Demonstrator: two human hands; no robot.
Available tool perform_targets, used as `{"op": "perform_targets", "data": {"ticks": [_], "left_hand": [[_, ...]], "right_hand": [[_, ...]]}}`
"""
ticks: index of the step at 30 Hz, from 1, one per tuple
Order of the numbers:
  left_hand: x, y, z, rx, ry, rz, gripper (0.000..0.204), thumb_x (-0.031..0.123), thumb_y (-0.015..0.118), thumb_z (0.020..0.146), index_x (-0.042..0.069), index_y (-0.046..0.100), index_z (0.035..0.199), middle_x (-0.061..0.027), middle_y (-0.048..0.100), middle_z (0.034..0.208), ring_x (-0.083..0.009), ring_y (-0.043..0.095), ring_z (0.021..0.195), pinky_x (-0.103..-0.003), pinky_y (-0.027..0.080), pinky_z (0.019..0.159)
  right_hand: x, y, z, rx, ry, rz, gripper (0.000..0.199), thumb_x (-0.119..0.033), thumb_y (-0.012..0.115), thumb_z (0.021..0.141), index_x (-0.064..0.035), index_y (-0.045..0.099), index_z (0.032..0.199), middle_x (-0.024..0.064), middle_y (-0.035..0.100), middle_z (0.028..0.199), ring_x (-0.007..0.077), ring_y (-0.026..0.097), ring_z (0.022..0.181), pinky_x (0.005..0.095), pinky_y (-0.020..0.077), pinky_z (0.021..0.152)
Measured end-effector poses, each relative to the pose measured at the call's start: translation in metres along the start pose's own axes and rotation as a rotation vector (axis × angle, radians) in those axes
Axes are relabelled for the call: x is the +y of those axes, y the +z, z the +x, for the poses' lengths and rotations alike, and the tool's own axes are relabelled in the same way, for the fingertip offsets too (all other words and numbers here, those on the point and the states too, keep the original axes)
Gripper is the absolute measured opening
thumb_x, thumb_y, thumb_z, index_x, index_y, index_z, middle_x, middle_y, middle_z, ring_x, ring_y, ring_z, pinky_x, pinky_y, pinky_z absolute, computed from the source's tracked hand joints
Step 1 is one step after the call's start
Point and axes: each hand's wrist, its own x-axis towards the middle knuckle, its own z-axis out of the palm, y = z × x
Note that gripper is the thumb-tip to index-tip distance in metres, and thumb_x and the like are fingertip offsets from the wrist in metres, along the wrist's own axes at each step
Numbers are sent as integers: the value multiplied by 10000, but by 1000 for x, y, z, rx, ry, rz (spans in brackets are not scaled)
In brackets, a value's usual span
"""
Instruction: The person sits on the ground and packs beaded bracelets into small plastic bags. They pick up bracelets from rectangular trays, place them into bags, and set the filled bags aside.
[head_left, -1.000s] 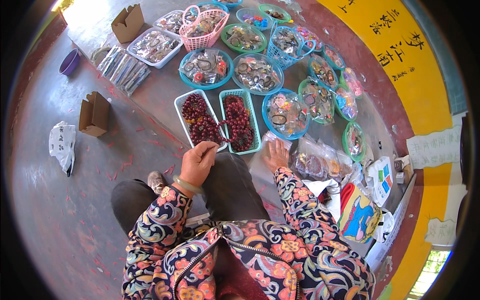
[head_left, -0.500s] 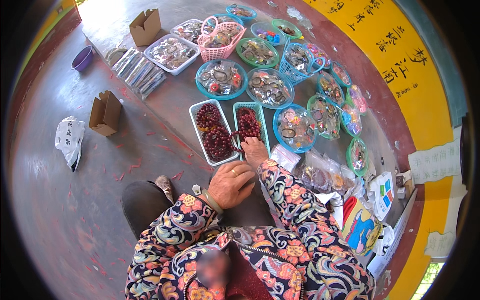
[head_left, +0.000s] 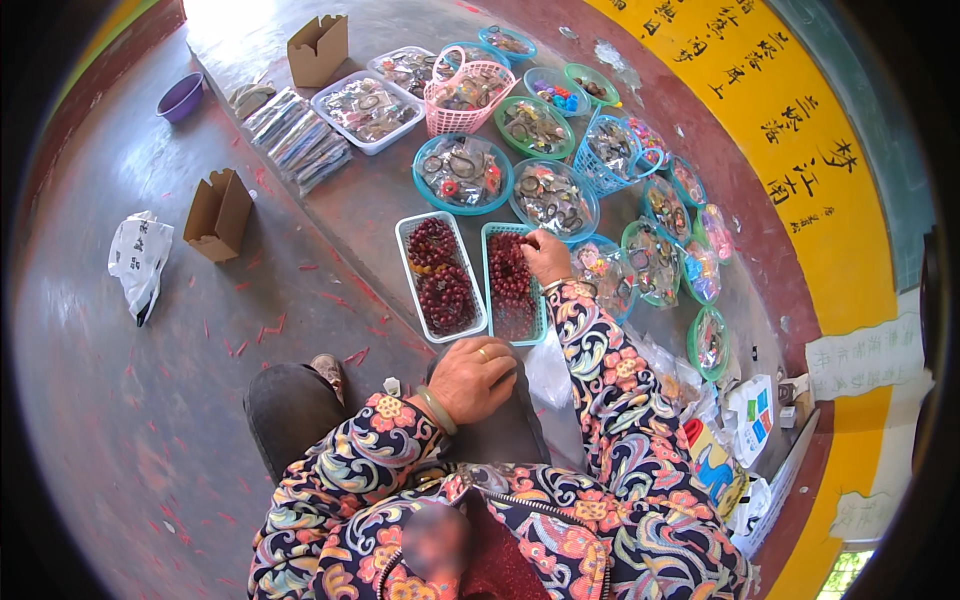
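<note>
My right hand is at the right rim of a pale green basket, its fingertips closed on a dark red bead string heaped inside. The fingertips are partly hidden against the beads. To the left, almost touching, stands a white basket with more dark red bead strings, some amber beads among them. My left hand rests on my knee just in front of the baskets. Its fingers lie slightly bent and a little apart, holding nothing; a ring and a bangle show on it.
Round blue and green baskets with bagged trinkets, such as a blue one, crowd the far right. A pink handled basket stands behind. Leftward are an open cardboard box, a white plastic bag and a purple basin.
My right hand has moved farther away and rightward, from the green basket's near end to its right rim. The beads that bridged both baskets are now apart. My left hand stays on my knee.
</note>
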Motion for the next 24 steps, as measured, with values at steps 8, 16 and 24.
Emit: {"op": "perform_targets", "data": {"ticks": [8,16,24], "left_hand": [[3,-1,1,32,-2,14,146,123,624,704,57,597,831,-65,591,934,-236,550,940,-348,414,811],[4,-1,2,41,-5,5,164,86,642,695,38,619,850,-94,610,910,-269,569,922,-370,436,797],[14,11,13,6,24,34,154,63,600,707,24,613,856,-103,615,910,-281,576,918,-373,433,810]], "right_hand": [[31,19,-4,-41,-47,-212,246,-166,556,746,-70,591,970,149,599,974,324,561,898,394,450,772],[77,-86,-84,191,61,-170,201,-184,558,776,-82,640,929,111,643,859,301,613,802,347,478,701],[192,-275,-268,475,634,-326,186,-203,570,771,-87,666,880,129,648,811,288,629,775,356,484,683]]}}
